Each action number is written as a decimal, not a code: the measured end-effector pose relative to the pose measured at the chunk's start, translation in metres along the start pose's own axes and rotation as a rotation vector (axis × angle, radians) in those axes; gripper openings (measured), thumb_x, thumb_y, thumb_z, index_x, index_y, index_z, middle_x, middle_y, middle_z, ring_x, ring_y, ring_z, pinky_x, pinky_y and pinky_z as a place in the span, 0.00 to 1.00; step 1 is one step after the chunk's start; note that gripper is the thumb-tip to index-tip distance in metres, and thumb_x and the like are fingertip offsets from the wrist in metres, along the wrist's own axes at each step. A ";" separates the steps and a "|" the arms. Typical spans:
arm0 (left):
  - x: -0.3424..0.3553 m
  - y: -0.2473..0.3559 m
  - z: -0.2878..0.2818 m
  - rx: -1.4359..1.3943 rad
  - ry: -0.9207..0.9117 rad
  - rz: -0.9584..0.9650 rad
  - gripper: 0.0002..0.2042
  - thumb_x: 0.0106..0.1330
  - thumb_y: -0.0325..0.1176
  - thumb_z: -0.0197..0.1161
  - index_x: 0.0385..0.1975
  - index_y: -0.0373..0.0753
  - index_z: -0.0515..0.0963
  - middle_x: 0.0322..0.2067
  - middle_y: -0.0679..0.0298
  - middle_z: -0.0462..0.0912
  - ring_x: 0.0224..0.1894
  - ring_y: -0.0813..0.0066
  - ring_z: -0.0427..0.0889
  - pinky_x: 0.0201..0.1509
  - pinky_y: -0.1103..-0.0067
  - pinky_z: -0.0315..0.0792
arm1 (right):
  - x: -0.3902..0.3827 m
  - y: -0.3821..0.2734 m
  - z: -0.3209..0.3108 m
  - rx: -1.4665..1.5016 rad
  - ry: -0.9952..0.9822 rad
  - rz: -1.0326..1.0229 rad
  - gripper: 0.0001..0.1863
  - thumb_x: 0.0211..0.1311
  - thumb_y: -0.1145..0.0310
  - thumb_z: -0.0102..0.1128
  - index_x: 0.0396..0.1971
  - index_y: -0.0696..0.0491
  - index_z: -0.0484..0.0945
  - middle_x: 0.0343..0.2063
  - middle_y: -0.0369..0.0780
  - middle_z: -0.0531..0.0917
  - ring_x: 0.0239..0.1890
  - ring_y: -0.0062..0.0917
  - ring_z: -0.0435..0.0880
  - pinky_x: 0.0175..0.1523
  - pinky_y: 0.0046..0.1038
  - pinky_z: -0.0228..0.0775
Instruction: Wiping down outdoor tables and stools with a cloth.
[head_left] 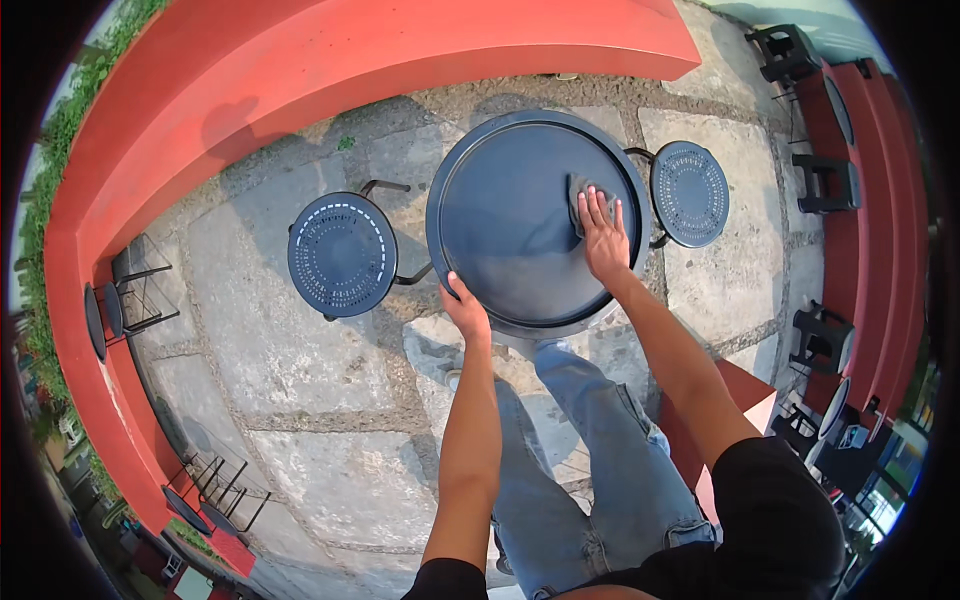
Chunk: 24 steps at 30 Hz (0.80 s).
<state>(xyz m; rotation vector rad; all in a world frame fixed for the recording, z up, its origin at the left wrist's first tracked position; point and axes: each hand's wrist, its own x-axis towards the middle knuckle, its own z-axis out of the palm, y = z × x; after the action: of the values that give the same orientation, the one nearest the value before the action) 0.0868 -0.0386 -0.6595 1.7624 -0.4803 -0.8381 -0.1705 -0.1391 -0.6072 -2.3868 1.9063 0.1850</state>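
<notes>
A round dark tabletop (pixel 520 230) with a raised rim stands in front of me. At its right side my right hand (pixel 604 240) holds a crumpled dark grey cloth (pixel 575 195) pressed against the surface, fingers stretched over it. My left hand (pixel 466 308) grips the near-left rim, with the thumb on top; its other fingers are mostly hidden beneath the edge. Whatever supports the tabletop is out of sight below it.
Round perforated metal stools stand on the left (pixel 342 255) and right (pixel 690 194) of the table. A low red wall (pixel 400 62) curves behind it. Grey paving slabs (pixel 290 350) cover the ground. Dark plastic stools (pixel 826 183) line the far right, and more metal stools (pixel 115 308) stand at the left wall.
</notes>
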 end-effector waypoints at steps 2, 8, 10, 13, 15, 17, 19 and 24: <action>-0.003 0.000 0.006 -0.046 -0.112 -0.047 0.25 0.85 0.50 0.51 0.63 0.32 0.75 0.56 0.56 0.82 0.56 0.65 0.79 0.65 0.69 0.70 | 0.005 -0.027 0.014 0.087 0.015 0.268 0.38 0.71 0.75 0.47 0.81 0.58 0.52 0.82 0.51 0.53 0.83 0.45 0.52 0.86 0.46 0.38; 0.022 0.001 -0.001 -0.050 -0.312 -0.389 0.36 0.83 0.60 0.46 0.75 0.33 0.65 0.71 0.53 0.74 0.69 0.56 0.76 0.73 0.64 0.68 | -0.041 -0.139 0.017 0.039 -0.118 0.051 0.34 0.76 0.70 0.46 0.79 0.61 0.55 0.80 0.54 0.56 0.82 0.46 0.57 0.85 0.46 0.47; 0.069 0.010 -0.041 0.103 -0.258 -0.519 0.39 0.82 0.63 0.46 0.75 0.31 0.64 0.73 0.52 0.72 0.70 0.53 0.75 0.75 0.63 0.67 | -0.022 -0.176 -0.025 0.108 -0.189 -0.059 0.34 0.74 0.70 0.51 0.78 0.57 0.61 0.77 0.53 0.63 0.78 0.45 0.66 0.81 0.44 0.57; 0.024 0.047 -0.054 0.386 -0.418 -0.623 0.40 0.80 0.64 0.48 0.75 0.31 0.63 0.73 0.51 0.72 0.69 0.51 0.76 0.76 0.60 0.64 | -0.043 -0.118 -0.044 0.509 -0.597 -0.023 0.29 0.68 0.68 0.58 0.70 0.44 0.77 0.60 0.43 0.85 0.58 0.35 0.87 0.63 0.38 0.80; 0.019 0.060 -0.071 0.365 -0.667 -0.342 0.38 0.80 0.62 0.50 0.74 0.33 0.65 0.72 0.52 0.74 0.69 0.56 0.77 0.75 0.59 0.64 | -0.062 -0.058 -0.050 0.982 -0.672 0.059 0.27 0.63 0.71 0.58 0.64 0.43 0.83 0.43 0.38 0.90 0.43 0.27 0.90 0.51 0.34 0.85; 0.007 0.073 -0.128 0.355 -0.849 -0.270 0.34 0.81 0.59 0.52 0.72 0.36 0.68 0.69 0.54 0.78 0.68 0.62 0.79 0.73 0.60 0.67 | -0.108 -0.043 -0.069 1.222 -0.642 0.238 0.25 0.62 0.74 0.57 0.59 0.47 0.85 0.38 0.37 0.88 0.40 0.24 0.89 0.49 0.35 0.86; -0.044 0.118 -0.184 0.421 -1.034 -0.395 0.30 0.82 0.56 0.52 0.72 0.39 0.70 0.65 0.57 0.81 0.65 0.65 0.81 0.70 0.63 0.70 | -0.189 -0.022 -0.066 1.816 -0.617 0.533 0.23 0.64 0.72 0.57 0.58 0.48 0.85 0.40 0.38 0.88 0.42 0.27 0.89 0.48 0.42 0.87; -0.091 0.170 -0.401 0.893 -1.126 -0.506 0.26 0.82 0.52 0.54 0.69 0.41 0.74 0.61 0.58 0.85 0.59 0.66 0.85 0.63 0.69 0.72 | -0.346 -0.045 -0.110 2.583 -0.060 1.008 0.18 0.70 0.62 0.56 0.55 0.52 0.83 0.46 0.39 0.88 0.46 0.33 0.89 0.55 0.48 0.84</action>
<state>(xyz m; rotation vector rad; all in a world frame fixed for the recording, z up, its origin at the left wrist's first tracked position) 0.3350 0.2255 -0.4012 2.0722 -1.3125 -2.2548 -0.1969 0.1897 -0.4488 0.2617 0.9908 -1.1696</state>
